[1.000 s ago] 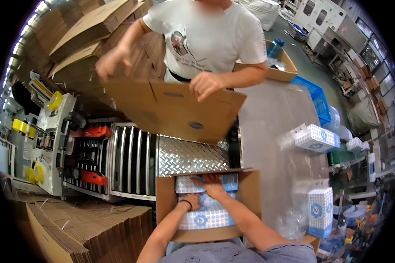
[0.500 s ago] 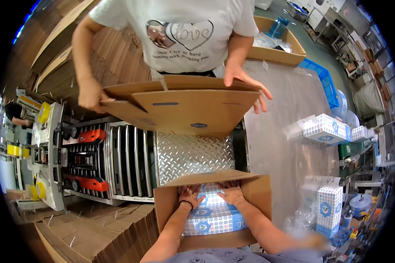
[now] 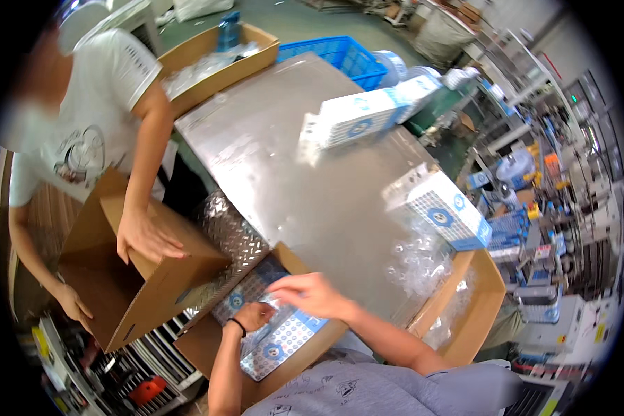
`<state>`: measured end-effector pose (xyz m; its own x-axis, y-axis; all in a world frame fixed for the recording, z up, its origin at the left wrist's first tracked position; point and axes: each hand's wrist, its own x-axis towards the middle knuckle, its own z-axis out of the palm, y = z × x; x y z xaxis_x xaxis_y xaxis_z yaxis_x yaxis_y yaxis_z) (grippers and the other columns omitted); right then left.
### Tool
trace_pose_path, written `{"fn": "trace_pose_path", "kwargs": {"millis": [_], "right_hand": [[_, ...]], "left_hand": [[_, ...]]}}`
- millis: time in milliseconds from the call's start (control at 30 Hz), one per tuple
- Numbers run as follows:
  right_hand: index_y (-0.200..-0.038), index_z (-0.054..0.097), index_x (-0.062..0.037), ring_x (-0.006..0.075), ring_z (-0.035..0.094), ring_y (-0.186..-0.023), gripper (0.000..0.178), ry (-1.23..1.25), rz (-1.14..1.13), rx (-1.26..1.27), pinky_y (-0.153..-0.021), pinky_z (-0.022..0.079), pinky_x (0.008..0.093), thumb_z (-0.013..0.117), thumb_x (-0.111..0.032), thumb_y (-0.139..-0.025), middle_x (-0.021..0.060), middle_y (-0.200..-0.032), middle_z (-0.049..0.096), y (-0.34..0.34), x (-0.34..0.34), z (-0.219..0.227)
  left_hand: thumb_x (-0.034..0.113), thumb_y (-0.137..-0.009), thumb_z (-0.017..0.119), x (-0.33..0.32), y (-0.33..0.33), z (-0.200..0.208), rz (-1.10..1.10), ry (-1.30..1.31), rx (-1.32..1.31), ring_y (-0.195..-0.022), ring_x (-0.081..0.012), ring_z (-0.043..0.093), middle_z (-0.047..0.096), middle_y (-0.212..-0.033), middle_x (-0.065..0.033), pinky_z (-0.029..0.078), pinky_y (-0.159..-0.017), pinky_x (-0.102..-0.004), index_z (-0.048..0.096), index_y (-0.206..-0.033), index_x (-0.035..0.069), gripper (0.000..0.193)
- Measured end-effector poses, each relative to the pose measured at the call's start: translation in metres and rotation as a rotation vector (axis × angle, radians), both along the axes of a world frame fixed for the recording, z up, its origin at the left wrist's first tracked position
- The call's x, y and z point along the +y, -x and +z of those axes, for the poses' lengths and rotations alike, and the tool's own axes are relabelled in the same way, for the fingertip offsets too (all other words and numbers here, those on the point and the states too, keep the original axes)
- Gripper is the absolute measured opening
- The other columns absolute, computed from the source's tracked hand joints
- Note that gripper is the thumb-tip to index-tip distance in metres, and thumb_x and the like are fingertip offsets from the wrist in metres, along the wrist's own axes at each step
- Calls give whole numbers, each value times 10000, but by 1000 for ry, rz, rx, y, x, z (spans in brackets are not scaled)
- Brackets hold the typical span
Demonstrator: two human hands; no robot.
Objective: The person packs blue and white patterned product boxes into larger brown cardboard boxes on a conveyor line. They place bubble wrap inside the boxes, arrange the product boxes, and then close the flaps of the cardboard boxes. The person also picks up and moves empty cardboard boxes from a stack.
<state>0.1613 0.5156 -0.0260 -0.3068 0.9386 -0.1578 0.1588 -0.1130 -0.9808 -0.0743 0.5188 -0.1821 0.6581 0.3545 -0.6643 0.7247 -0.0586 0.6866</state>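
Observation:
In front of me an open cardboard box (image 3: pixel 200 344) holds blue-and-white printed packages (image 3: pixel 295 338). My left hand (image 3: pixel 254 316), with a dark band at the wrist, is over these packages with its fingers curled in. Whatever may be in that grip is hidden. Just to its right my right hand (image 3: pixel 312 294) is raised above the box, fingers loosely bent and apart, somewhat blurred. Across from me, a co-worker's hand (image 3: pixel 145 236) lies on a second open carton (image 3: pixel 177 277), while the co-worker's other hand (image 3: pixel 73 304) holds its lower edge.
To the right stretches a metal table (image 3: pixel 305 201) bearing printed white-and-blue boxes (image 3: pixel 440 215) and clear plastic pieces (image 3: pixel 419 260). A long cardboard tray (image 3: pixel 482 298) stands at its near right end. A blue crate (image 3: pixel 343 55) is beyond the far edge. Rollers (image 3: pixel 163 353) lie at lower left.
My view has swung to the right. My hands have risen from inside the box and come closer together. The co-worker's carton has been tipped, its opening now toward the lower left.

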Motion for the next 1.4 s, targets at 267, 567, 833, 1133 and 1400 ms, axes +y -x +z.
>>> {"fn": "trace_pose_path", "kwargs": {"millis": [267,567,833,1133,1400], "right_hand": [[-951,707,-60,166,655,-732,159,-125,-979,-721,-658,525,278,695,-9,-801,85,-921,681,-320,-145,-93],[-1060,670,-97,341,570,-1002,330,-296,-488,-1183,-892,487,422,708,-58,-734,107,-1070,618,-304,-128,-125],[-1028,670,-52,320,610,-888,230,-308,-722,-945,-805,506,395,602,6,-817,121,-954,661,-358,-145,-109],[-1135,623,-36,81,590,-749,207,28,-1285,391,-637,485,234,634,-34,-928,6,-901,654,-372,-121,-75],[-1153,605,-36,78,605,-802,208,181,-535,530,-670,526,231,607,-24,-945,35,-943,647,-179,-65,-9]], "left_hand": [[127,-896,605,-29,-274,119,-35,-700,-650,-866,-214,645,673,-899,-40,552,-765,-351,693,-997,87,141],[143,-884,540,-46,-384,-29,-545,-886,-568,-983,-275,581,617,-1037,-57,541,-810,-390,652,-1060,109,211],[184,-907,633,1,-412,-11,4,-367,-433,-883,-430,650,681,-881,-236,517,-767,-509,499,-1228,142,351],[202,-908,662,24,-405,-28,163,-332,-437,-728,-299,650,672,-813,-150,513,-637,-374,617,-961,64,154],[165,-972,617,29,-174,158,604,15,-576,-627,-30,458,533,-722,48,374,-526,-205,607,-954,59,108]]}}
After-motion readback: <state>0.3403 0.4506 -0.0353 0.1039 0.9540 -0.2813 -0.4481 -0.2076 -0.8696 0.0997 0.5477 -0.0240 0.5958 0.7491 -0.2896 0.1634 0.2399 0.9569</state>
